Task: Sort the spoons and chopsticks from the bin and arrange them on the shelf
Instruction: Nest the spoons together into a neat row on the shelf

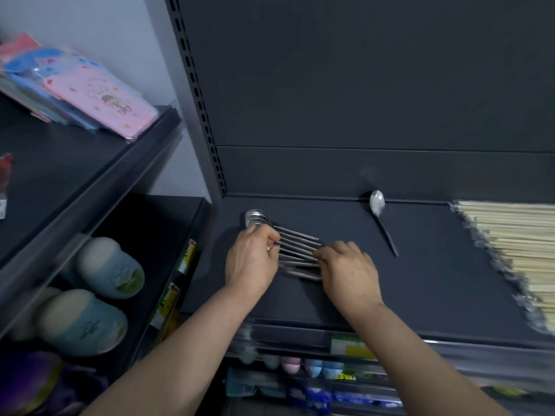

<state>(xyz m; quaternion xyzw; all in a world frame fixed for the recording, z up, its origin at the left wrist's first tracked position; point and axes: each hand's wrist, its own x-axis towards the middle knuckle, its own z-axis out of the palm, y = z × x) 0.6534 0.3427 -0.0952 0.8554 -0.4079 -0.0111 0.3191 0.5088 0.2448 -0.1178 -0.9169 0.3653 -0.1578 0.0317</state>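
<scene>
Left hand [252, 259] pinches the spoon row [288, 247] near the bowls; right hand [348, 268] rests flat on the handle ends. Square handles parallel, clear of the loose spoon [381, 217].

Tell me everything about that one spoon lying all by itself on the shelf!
The lone spoon looks like shiny silver metal, with an oval bowl and a thin, dark-looking handle. It lies flat on the dark shelf, bowl at the back by the rear wall, handle slanting forward and to the right. Neither hand touches it. It sits apart, between the fanned spoons and the wrapped chopsticks.
</scene>
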